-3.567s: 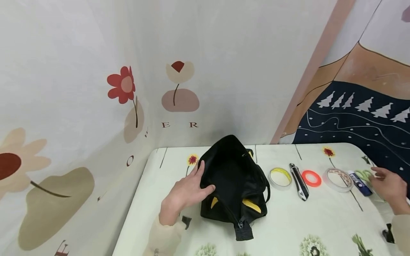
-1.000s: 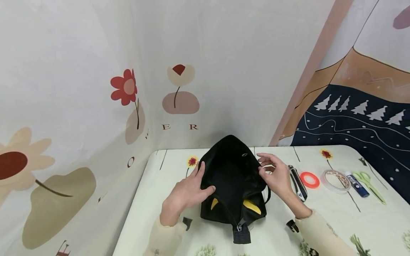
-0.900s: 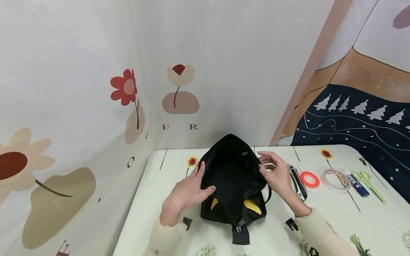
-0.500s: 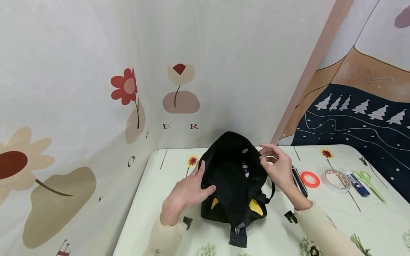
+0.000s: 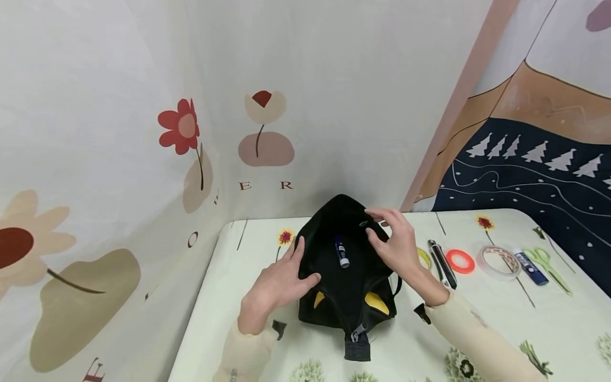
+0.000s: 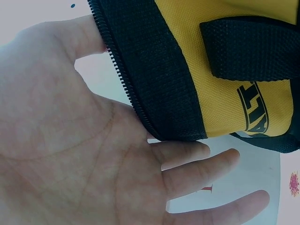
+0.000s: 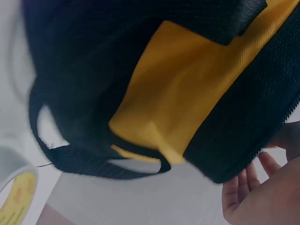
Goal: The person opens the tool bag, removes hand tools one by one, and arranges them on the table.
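A black and yellow zippered bag [image 5: 310, 315] stands on the table with its mouth open; part of its lettering, "ALT" [image 6: 256, 111], shows in the left wrist view. Inside lies a blue and white glue stick [image 5: 341, 251]. My left hand [image 5: 279, 284] keeps the bag's left rim between thumb and spread fingers, the thumb inside and the straight fingers along the outside. At the upper right of the mouth is my right hand [image 5: 401, 246], thumb and fingers parted around the rim. In the right wrist view, the zipper edge [image 7: 276, 126] partly covers that hand.
To the bag's right lie a yellow-cored tape roll [image 5: 424, 258], a box cutter [image 5: 442, 263], an orange-red ring [image 5: 460, 261], a clear tape roll [image 5: 498, 262], another glue stick [image 5: 531, 267] and green scissors [image 5: 549, 268]. A printed curtain [image 5: 334, 106] hangs behind the table [image 5: 229, 265].
My right hand came from the scissors to the bag's right rim, then shifted left over the mouth. The glue stick inside came into sight and slid left. My left hand stayed put.
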Demonstrator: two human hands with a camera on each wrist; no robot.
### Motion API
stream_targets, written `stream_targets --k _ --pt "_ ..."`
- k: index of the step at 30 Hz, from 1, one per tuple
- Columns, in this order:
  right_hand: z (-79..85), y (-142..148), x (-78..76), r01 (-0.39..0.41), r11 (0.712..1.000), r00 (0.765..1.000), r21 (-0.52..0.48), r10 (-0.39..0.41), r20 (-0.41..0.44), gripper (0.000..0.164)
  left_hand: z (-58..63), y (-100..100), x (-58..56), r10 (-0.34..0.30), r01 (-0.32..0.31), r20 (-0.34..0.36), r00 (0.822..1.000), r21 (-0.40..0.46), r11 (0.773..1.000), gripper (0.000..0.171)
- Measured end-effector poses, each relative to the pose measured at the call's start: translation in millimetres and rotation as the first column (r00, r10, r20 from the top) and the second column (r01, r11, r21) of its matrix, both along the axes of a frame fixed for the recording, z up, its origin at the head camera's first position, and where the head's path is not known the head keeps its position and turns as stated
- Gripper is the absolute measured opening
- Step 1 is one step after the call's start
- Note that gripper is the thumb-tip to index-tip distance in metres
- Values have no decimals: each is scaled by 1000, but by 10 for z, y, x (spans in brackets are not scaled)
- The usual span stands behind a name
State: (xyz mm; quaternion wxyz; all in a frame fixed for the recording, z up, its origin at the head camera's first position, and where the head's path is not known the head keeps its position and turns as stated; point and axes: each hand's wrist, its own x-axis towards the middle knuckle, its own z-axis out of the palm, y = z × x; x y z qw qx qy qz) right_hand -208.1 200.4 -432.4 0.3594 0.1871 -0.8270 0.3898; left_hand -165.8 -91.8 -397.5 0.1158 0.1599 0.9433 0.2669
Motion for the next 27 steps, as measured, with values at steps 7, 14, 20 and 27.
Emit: stream_targets --k 7,14,20,27 --pt "12 -117 -41 -34 999 999 -18 34 -3 44 1 17 0 -4 4 4 1000 9 1000 97" --pt "50 -112 -77 -50 998 999 -24 50 -6 42 20 12 -10 -5 5 3 1000 4 1000 97" --pt "87 -122 -114 -71 997 997 -32 71 12 42 15 0 -16 -4 4 13 1000 2 1000 98" --pt "78 -143 -120 -74 996 996 -42 76 38 42 3 -9 -18 -8 8 11 1000 6 1000 98"
